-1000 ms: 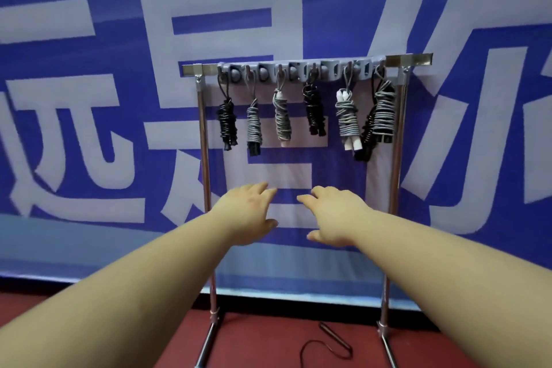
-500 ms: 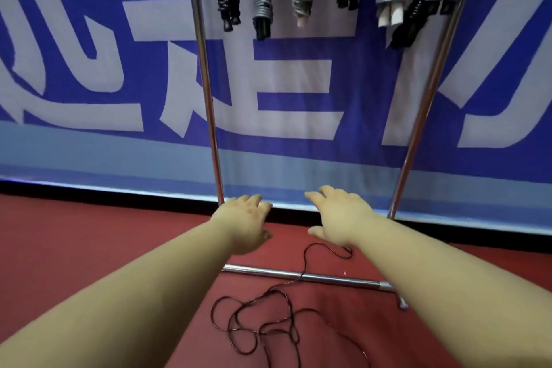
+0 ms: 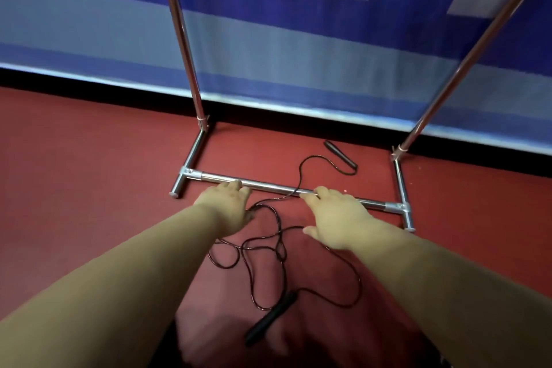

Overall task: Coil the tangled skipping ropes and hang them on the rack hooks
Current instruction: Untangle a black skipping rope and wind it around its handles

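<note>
Skipping rope [image 3: 277, 248] lies tangled on the red floor [image 3: 89, 188], draped over the rack's base bar [image 3: 268, 185]. My left hand [image 3: 230, 209] and right hand [image 3: 334, 218] hover above it with fingers spread, gripping nothing. I judge it best to take one handle [image 3: 270, 318] first, then draw the cord free of the bar before coiling.

Both hands, left hand [image 3: 227, 206] and right hand [image 3: 334, 218], reach over tangled skipping rope [image 3: 268, 248].

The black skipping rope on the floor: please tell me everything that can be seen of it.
The skipping rope is a thin, dark, glossy cord with two black handles. It lies loose and tangled in several loops on the red floor. One handle rests behind the rack's base bar; the other handle lies nearer the person. The cord crosses over the bar. The left hand and right hand reach above it, fingers extended; whether either touches it is unclear.
</note>
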Demonstrator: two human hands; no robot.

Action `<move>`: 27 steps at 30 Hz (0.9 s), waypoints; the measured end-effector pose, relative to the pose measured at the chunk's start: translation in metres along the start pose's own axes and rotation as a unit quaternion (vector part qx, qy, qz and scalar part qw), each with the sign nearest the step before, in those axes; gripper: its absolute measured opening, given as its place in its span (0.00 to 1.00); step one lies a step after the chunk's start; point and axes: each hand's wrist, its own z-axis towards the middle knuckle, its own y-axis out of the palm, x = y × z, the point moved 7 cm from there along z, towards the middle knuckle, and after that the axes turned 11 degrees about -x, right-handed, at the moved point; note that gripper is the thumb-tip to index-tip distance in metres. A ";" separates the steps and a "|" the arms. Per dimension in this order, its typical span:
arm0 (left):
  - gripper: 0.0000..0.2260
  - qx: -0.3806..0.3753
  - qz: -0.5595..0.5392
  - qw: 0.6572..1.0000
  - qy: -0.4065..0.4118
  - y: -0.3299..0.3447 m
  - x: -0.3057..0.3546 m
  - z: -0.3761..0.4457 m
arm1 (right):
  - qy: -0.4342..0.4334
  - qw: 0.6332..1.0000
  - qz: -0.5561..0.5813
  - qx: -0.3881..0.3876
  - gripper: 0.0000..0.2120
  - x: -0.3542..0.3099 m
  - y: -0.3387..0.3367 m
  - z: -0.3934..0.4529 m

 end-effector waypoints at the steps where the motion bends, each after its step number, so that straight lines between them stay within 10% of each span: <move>1: 0.27 -0.012 -0.008 1.000 -0.004 0.012 -0.002 0.010 | -0.001 1.000 0.003 -0.013 0.33 0.002 0.010 0.009; 13: 0.27 -0.088 -0.040 0.995 -0.030 0.101 -0.046 0.096 | -0.033 0.997 0.036 -0.056 0.30 -0.015 0.062 0.131; 27: 0.19 -0.009 -0.070 0.997 -0.030 0.142 -0.055 0.161 | -0.079 0.997 0.023 0.008 0.24 -0.063 0.094 0.229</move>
